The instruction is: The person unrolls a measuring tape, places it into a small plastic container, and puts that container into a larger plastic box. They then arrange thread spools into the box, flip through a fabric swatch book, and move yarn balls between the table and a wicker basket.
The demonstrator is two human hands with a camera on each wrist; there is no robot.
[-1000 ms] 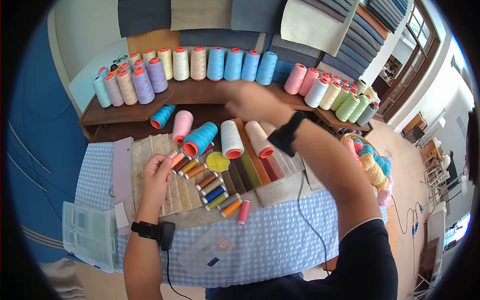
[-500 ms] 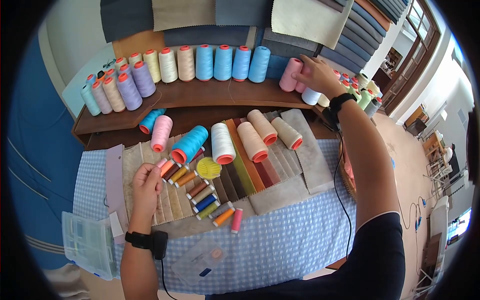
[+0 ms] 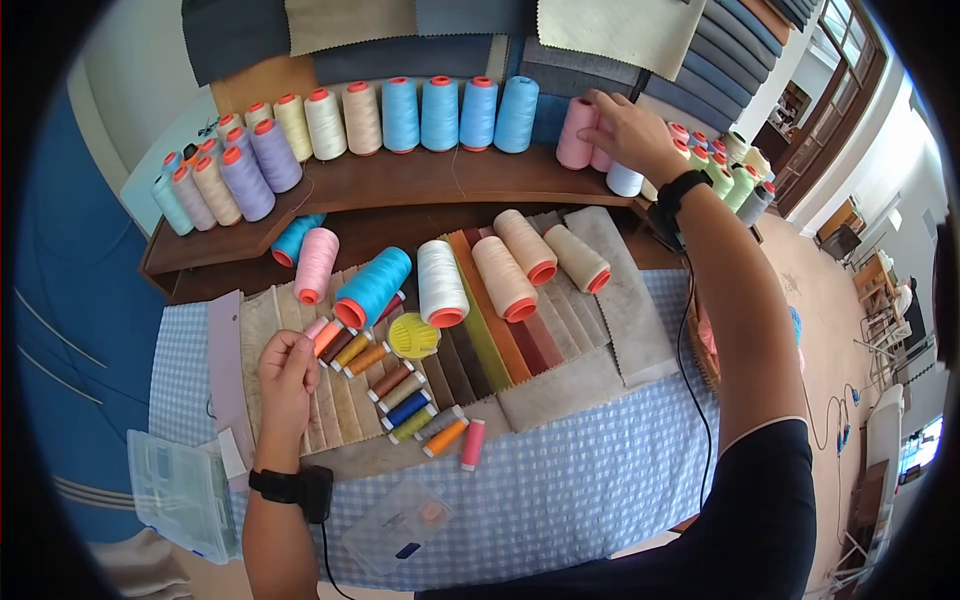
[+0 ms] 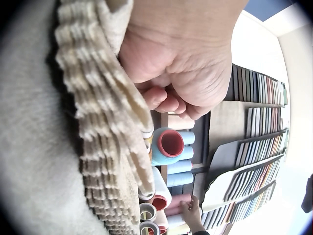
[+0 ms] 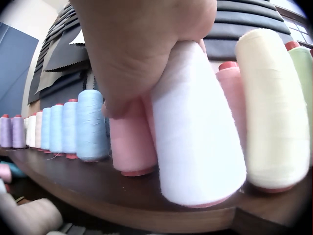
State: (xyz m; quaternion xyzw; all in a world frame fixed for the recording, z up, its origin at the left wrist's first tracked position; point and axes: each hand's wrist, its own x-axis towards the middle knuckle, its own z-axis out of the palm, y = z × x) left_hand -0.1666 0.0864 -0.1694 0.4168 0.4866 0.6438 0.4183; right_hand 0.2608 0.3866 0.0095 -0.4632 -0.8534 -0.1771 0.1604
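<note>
On the brown shelf, my right hand [image 3: 637, 140] grips the top of a pink thread cone [image 3: 576, 134], its thumb on the near side. From the right wrist view, the hand [image 5: 142, 49] covers the top of that cone [image 5: 132, 142], beside a white cone [image 5: 198, 132]. My left hand [image 3: 287, 375] rests on beige fabric swatches [image 3: 262, 316], loosely curled, with its fingertips beside a small pink spool [image 3: 315, 327]. The left wrist view shows the fingers of this hand [image 4: 178, 58] folded toward the palm, with nothing seen in them.
Large cones lie across the swatches, among them a turquoise one [image 3: 373, 287] and a white one [image 3: 442, 283]. Several small spools and a yellow pin case [image 3: 413, 336] lie nearer. Blue cones [image 3: 440, 114] stand on the shelf. A black cable [image 3: 684, 365] runs down at right.
My right hand has moved right and back from above the shelf's middle onto the pink cone. Two more beige cones show on the swatches. My left hand stays by the small spools.
</note>
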